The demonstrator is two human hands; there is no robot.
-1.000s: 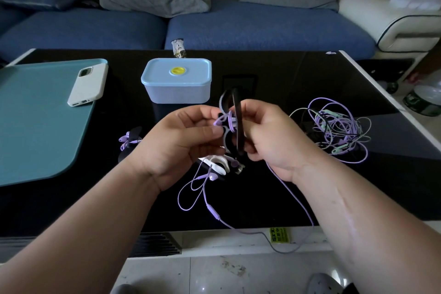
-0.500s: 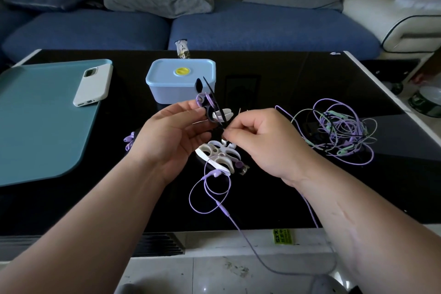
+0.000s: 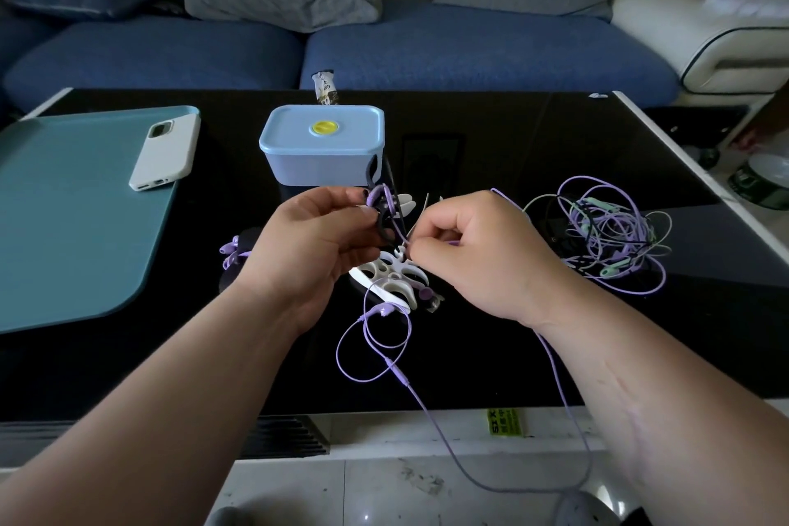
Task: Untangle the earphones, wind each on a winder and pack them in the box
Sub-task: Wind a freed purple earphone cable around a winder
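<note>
the left hand [image 3: 316,243] grips a black winder [image 3: 382,222] just above the desk [image 3: 512,141], fingers curled round its rim with a purple bud tucked against it. the right hand [image 3: 478,252], close beside it, pinches the purple cable [image 3: 427,401] between thumb and forefinger, right at the winder's edge. below the hands that cable lies in a slack loop, runs off the near edge of the desk and comes back up under the right wrist. i judge that most of its length is not yet wound.

directly beneath the hands lie white winders [image 3: 384,271]. just left of the left hand a dark winder with purple buds [image 3: 232,252] peeks out. it looks like one finished earphone, though the hand hides most of it. to the right of the right hand sits a tangle [image 3: 610,235] of purple, green and pale cables, not yet sorted. beyond the left hand stands the blue box [image 3: 322,158] with its lid on, and nothing shows as packed.

so the job looks early: perhaps one earphone wound, one in hand, several left to untangle, and all the packing to come.
</note>
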